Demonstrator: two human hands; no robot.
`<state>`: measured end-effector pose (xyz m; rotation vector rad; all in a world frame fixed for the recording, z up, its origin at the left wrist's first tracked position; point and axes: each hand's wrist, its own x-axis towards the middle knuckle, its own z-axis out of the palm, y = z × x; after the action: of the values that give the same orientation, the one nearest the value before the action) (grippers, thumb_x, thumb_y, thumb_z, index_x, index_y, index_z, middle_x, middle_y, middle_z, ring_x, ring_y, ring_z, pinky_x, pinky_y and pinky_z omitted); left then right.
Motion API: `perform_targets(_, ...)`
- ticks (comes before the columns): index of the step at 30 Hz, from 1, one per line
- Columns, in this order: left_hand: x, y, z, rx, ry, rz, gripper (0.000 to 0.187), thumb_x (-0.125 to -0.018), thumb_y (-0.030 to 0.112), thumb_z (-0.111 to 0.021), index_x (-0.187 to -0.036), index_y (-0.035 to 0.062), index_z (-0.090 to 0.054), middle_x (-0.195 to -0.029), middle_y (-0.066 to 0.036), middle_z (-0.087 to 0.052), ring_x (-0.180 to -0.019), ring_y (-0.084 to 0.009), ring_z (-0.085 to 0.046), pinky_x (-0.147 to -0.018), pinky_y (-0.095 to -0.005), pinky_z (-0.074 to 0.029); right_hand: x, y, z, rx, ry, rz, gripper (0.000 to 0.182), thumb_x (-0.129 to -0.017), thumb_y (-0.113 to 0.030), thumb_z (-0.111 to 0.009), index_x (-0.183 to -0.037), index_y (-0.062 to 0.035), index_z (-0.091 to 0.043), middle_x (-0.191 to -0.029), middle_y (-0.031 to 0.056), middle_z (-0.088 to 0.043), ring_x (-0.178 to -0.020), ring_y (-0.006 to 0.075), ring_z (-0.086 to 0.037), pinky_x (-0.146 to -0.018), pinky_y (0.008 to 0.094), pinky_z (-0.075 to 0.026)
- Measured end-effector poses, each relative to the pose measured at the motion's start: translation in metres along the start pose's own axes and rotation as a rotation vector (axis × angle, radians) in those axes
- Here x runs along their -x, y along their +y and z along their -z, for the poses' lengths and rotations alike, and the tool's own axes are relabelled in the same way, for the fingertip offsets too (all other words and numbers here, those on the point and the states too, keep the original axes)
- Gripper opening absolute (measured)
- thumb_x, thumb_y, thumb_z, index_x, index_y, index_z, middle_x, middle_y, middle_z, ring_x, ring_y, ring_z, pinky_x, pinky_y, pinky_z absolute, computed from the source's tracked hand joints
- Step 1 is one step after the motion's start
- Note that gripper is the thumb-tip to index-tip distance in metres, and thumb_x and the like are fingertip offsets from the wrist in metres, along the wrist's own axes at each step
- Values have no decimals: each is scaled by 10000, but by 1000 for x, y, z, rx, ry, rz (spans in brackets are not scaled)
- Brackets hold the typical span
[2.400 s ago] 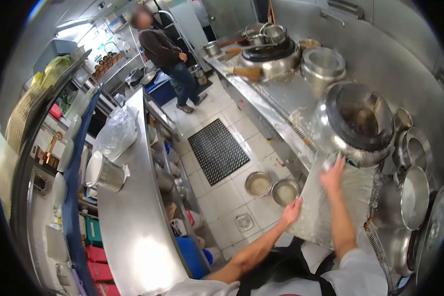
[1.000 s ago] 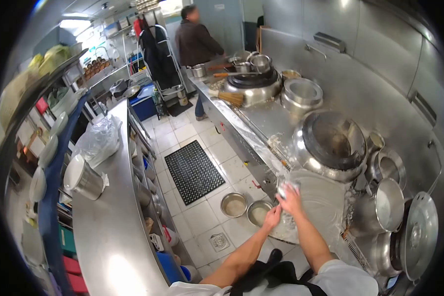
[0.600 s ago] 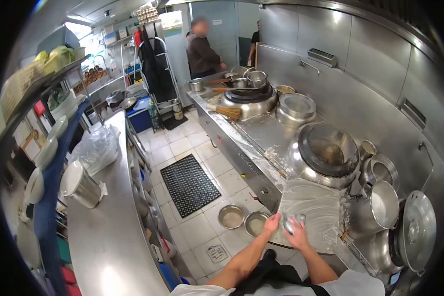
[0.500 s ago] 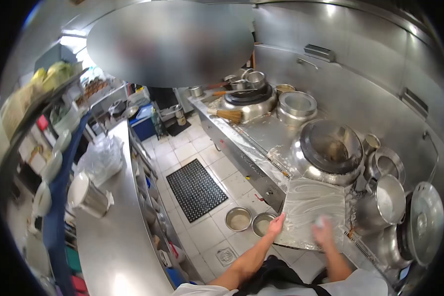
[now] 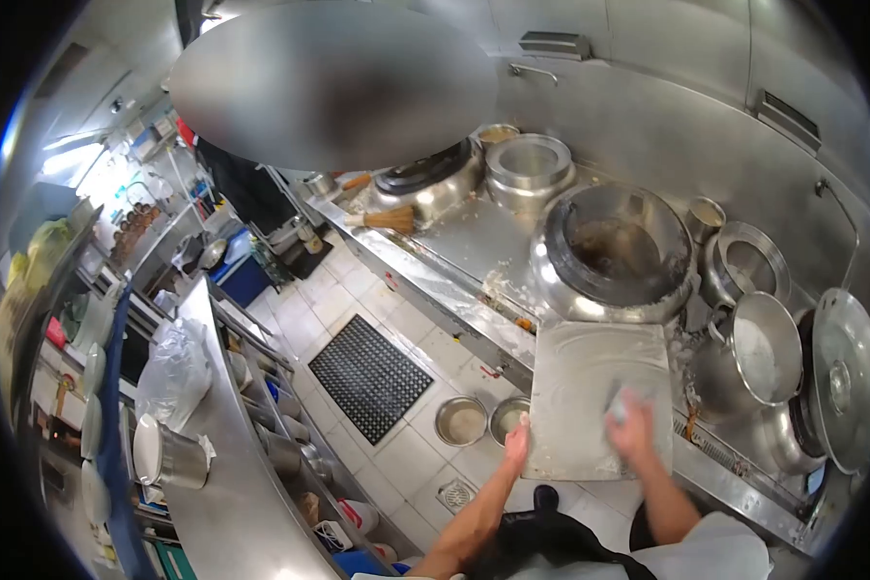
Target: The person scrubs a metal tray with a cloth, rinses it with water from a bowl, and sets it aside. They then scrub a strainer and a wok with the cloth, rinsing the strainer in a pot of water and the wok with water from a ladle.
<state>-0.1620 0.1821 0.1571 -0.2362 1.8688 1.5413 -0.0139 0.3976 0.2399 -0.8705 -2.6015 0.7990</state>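
Panel [image 5: 599, 358]: flat metal sheet beneath the right hand and along the inner side of the left, set against the near edge of the wok range [image 5: 435, 282], with curved pale smears across its face; whether it lies fully flat is unclear.
Left hand [image 5: 517, 443]: closed on the panel's left edge near its lower corner, apparently steadying it.
Right hand [image 5: 636, 435]: blurred, fingers curled over a scouring pad [image 5: 617, 398], or something much like one, on the panel's right side.
Change: the right hand, moments ago beside the left, now works well apart from it; the foamy streaks look thinner, a sign that the rubbing reaches across the sheet and spreads or lifts the film.
Steel bowls: one [image 5: 445, 414] on the floor beyond the left hand, another [image 5: 494, 422] partly hidden behind that hand, both holding cloudy liquid.
Wok burner [image 5: 580, 304]: just beyond both hands, its dark collar ringing a stained hollow.
Stockpot [image 5: 720, 372]: tilted, right of the right hand, with a perforated lid [image 5: 846, 372] farther right.
Straw brush [image 5: 390, 219]: on the range, beyond and left of the left hand.
Floor mat [image 5: 370, 377]: dark, perforated, beyond the bowls.
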Motion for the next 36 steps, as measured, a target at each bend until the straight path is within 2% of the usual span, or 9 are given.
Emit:
perform_targets(3,-19,-14,-5,-37,-66,-258,694,-1010,561,-408,-1333,-33,-565,-1342,-202,-598,-1246,-280,-535,-1061,-397,-388,-92,30,22,311,235,18,527,-897,-408,-650,-1264,-29,-636,-1540,192,-376,-1407,387,-360,-1146,502,-306)
perform_targets(5,-32,-18,-1,-118,-138,-296,675,-1035,512,-381,-1414,-41,-464,-1404,-199,-538,-1287,-284,-499,-1093,-393,-364,-127,18,-12,120,366,198,457,-865,-407,-703,-1144,-46,-692,-1389,189,-550,-1269,367,-521,-1076,473,-398)
perform_targets(10,-23,-13,-2,359,-426,-224,711,-1018,580,-412,-1368,-30,-517,-1332,-124,-562,-1167,-231,-550,-1019,-380,-443,19,-101,-83,-1,105,321,447,-857,-425,-693,-1174,-110,-676,-1353,140,-588,-1303,303,-499,-1111,556,-290)
perform_targets(18,-1,-2,-14,289,-416,-105,774,-1025,584,-357,-1487,-37,-336,-1498,-157,-418,-1329,-300,-446,-1119,-397,-361,-73,20,-12,182,224,-473,494,-864,-472,-656,-1202,-111,-661,-1367,110,-581,-1329,265,-482,-1136,493,-282)
perform_targets(24,8,9,-14,277,-415,-115,778,-1026,582,-366,-1479,-50,-341,-1471,-156,-446,-1318,-286,-451,-1115,-389,-362,-70,-54,-110,27,185,255,518,-839,-490,-671,-1184,-104,-663,-1269,123,-638,-1278,273,-526,-1126,515,-303)
perform_targets(26,3,8,-13,312,-395,-74,761,-1030,573,-366,-1477,-43,-353,-1474,-151,-446,-1314,-281,-456,-1113,-381,-359,-143,-8,-78,-8,214,-409,483,-827,-443,-702,-1184,-119,-671,-1264,102,-642,-1284,266,-526,-1156,500,-278)
perform_targets(33,13,7,-16,370,-271,-75,706,-1014,540,-466,-1354,-76,-516,-1335,-142,-578,-1167,-247,-563,-1034,-366,-424,-100,-61,-109,46,338,419,424,-895,-452,-619,-1126,-99,-667,-1177,128,-669,-1111,315,-623,-1092,499,-344)
perform_targets(35,0,2,-19,445,-365,-92,702,-1016,532,-465,-1364,-76,-507,-1331,-147,-581,-1165,-253,-566,-1047,-369,-417,-157,-19,-70,-18,189,-408,434,-879,-467,-647,-1114,-103,-657,-1151,147,-671,-1059,337,-634,-1112,525,-325)
perform_targets(36,-7,-3,-18,293,-311,-119,724,-1017,548,-445,-1396,-68,-471,-1391,-146,-531,-1223,-255,-528,-1078,-369,-388,-158,-21,-76,108,310,-292,430,-866,-458,-661,-1103,-100,-655,-1144,149,-672,-1053,350,-631,-1127,534,-309)
